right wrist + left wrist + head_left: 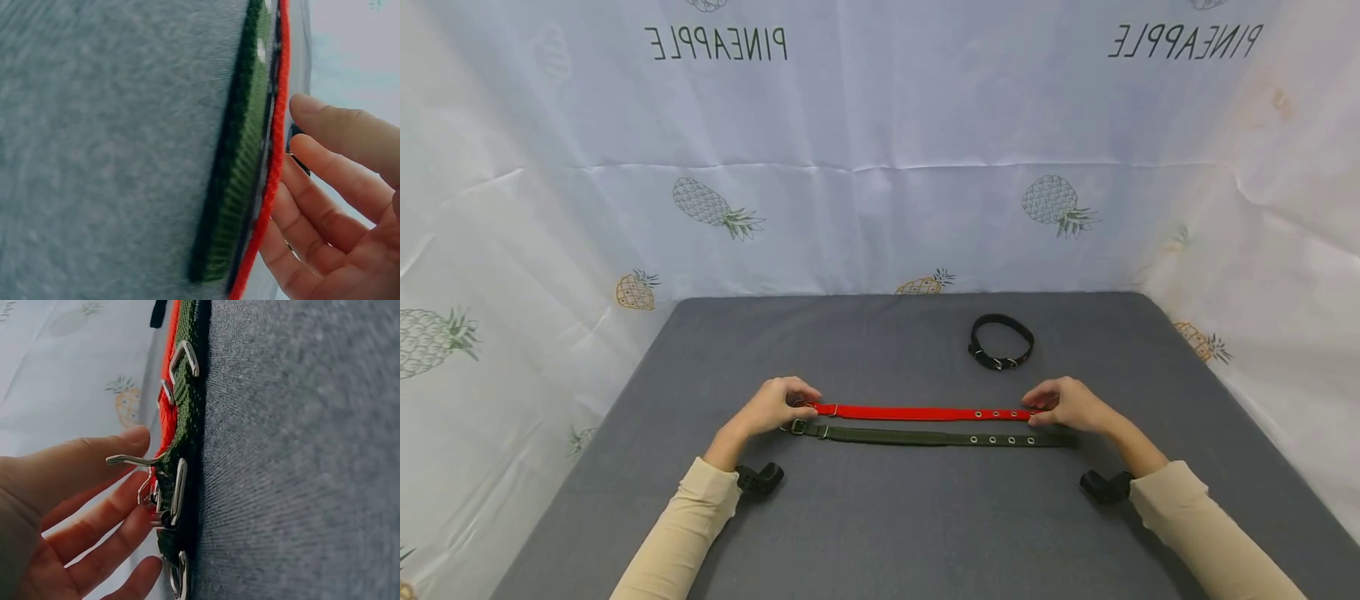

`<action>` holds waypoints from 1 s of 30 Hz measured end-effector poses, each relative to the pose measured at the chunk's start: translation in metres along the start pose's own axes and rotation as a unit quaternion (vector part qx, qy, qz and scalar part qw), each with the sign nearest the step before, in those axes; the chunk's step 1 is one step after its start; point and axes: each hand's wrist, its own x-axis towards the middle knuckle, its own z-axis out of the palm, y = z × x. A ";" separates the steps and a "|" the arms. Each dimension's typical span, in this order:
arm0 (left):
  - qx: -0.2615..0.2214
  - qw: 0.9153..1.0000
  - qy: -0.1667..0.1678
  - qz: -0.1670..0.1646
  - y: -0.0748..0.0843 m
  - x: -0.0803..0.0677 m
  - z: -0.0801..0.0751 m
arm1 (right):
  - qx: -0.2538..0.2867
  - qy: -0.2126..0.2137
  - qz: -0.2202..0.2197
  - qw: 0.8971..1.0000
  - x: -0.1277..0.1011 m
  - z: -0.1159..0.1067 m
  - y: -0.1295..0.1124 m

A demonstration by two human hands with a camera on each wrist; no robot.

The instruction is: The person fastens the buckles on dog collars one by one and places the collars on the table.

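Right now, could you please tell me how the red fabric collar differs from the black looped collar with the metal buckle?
The red fabric collar is stretched out straight, while the black looped collar is closed into a ring. The red collar has the left hand and the right hand at its ends; the black collar lies farther back, with no hand on it. Both carry silver-coloured metal fittings.
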 end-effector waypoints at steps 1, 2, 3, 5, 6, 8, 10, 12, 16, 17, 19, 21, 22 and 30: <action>0.005 1.000 0.000 0.004 0.000 0.001 0.000 | 0.000 0.002 -0.001 1.000 0.000 0.001 0.001; 0.007 1.000 0.000 0.003 0.000 0.001 0.001 | -0.001 0.004 -0.004 1.000 0.000 0.002 0.002; 0.010 1.000 0.000 0.002 0.000 0.002 0.002 | -0.002 0.006 -0.006 1.000 0.000 0.003 0.002; 0.018 1.000 -0.001 0.001 0.000 0.003 0.003 | -0.006 0.010 -0.009 1.000 0.000 0.004 0.002; 0.022 1.000 -0.001 0.001 0.000 0.004 0.003 | -0.009 0.011 -0.009 1.000 0.000 0.004 0.002; 0.024 1.000 -0.001 -0.006 0.000 0.005 0.004 | -0.013 0.011 -0.006 1.000 0.000 0.005 0.002; 0.026 1.000 -0.001 -0.005 0.000 0.006 0.004 | -0.017 0.011 0.000 1.000 0.000 0.006 0.001; 0.027 1.000 -0.001 -0.006 0.000 0.006 0.004 | -0.018 0.010 0.004 1.000 0.000 0.007 0.001; 0.034 0.999 -0.009 -0.006 0.000 0.007 0.003 | -0.018 0.013 0.006 1.000 0.000 0.008 0.002; 0.038 0.999 -0.013 -0.002 0.000 0.007 0.003 | -0.018 0.014 0.006 1.000 0.000 0.008 0.002; 0.042 0.999 -0.016 0.001 0.000 0.008 0.002 | -0.017 0.015 0.004 1.000 0.001 0.008 0.002; 0.045 0.999 -0.017 0.003 -0.001 0.008 0.001 | -0.015 0.014 0.006 1.000 0.001 0.008 0.003; 0.045 0.999 -0.015 0.005 -0.001 0.008 0.001 | -0.014 0.012 0.008 1.000 0.001 0.007 0.003; 0.029 1.000 0.008 0.006 -0.003 0.007 -0.005 | -0.019 0.000 0.015 1.000 0.003 0.003 0.001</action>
